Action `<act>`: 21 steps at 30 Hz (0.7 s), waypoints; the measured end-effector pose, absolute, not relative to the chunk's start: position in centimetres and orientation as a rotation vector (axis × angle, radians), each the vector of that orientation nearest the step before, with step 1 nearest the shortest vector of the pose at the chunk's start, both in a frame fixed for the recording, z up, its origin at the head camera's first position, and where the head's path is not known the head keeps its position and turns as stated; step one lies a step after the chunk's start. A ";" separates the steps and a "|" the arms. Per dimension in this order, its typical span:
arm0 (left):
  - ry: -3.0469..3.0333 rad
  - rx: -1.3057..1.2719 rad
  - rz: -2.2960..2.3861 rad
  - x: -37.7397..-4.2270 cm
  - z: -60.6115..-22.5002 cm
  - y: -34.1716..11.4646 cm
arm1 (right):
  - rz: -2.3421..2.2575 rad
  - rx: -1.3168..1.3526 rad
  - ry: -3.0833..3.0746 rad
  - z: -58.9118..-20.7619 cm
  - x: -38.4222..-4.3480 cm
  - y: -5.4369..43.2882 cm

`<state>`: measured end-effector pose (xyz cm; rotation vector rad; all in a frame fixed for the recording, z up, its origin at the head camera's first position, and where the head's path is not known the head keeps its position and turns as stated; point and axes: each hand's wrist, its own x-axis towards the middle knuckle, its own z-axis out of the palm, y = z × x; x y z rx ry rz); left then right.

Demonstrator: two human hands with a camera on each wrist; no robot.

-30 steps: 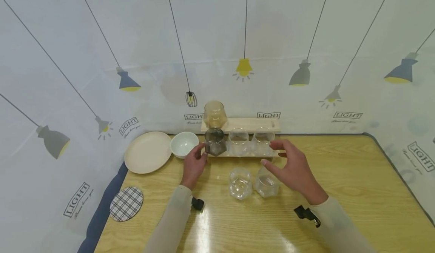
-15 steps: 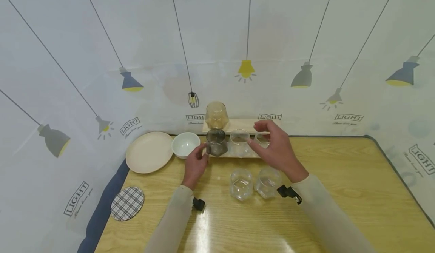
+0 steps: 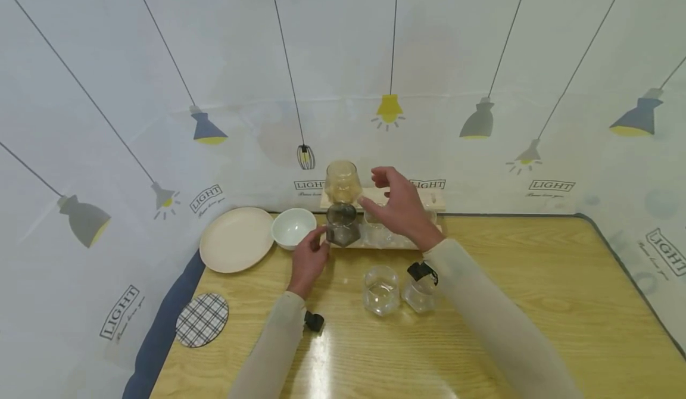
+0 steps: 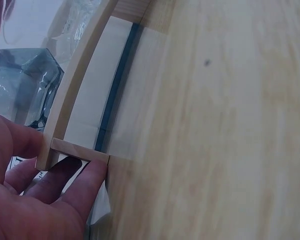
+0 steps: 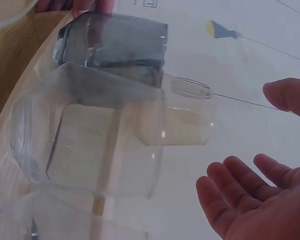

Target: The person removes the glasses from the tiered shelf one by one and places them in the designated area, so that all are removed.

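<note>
A two-tier wooden rack [image 3: 436, 199] stands at the back of the table. My left hand [image 3: 309, 265] holds its front left end, thumb on the front rail [image 4: 65, 107] and fingertips against the short end piece. On the upper tier sits an amber glass [image 3: 342, 181]. Below it stand a smoky grey glass [image 3: 343, 227] at the left and clear glasses [image 3: 377, 235] to its right, partly hidden by my right hand [image 3: 402, 208]. That hand is raised over them, fingers spread from the thumb, just right of the amber glass, its palm holding nothing in the right wrist view.
Two clear glasses [image 3: 382, 292] stand on the table in front of the rack. Left of the rack are a pale bowl [image 3: 293, 229], a cream plate [image 3: 236, 241] and a round plaid coaster [image 3: 202, 320]. A wall covering [image 3: 429, 47] printed with lamps rises right behind.
My right hand has moved left and farther back, from the rightmost clear glass to beside the amber glass. My left hand keeps its place at the rack's end.
</note>
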<state>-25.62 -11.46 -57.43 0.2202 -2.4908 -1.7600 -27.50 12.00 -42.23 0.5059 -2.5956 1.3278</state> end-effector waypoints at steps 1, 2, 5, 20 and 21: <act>-2.495 0.220 -1.756 -25.6 -57.4 -11.5 | 1.316 0.502 -2.608 -42.3 -28.0 11.7; -2.498 0.220 -1.757 -25.6 -57.3 -11.4 | 1.298 0.499 -2.625 -42.5 -28.5 11.4; -2.506 0.220 -1.745 -25.6 -57.2 -11.4 | 1.260 0.487 -2.672 -42.8 -29.9 10.7; -2.499 0.220 -1.738 -25.5 -57.1 -11.4 | 1.179 0.473 -2.911 -43.8 -34.4 8.1; -2.500 0.219 -1.735 -25.5 -57.1 -11.4 | 1.182 0.473 -2.913 -43.9 -34.5 8.1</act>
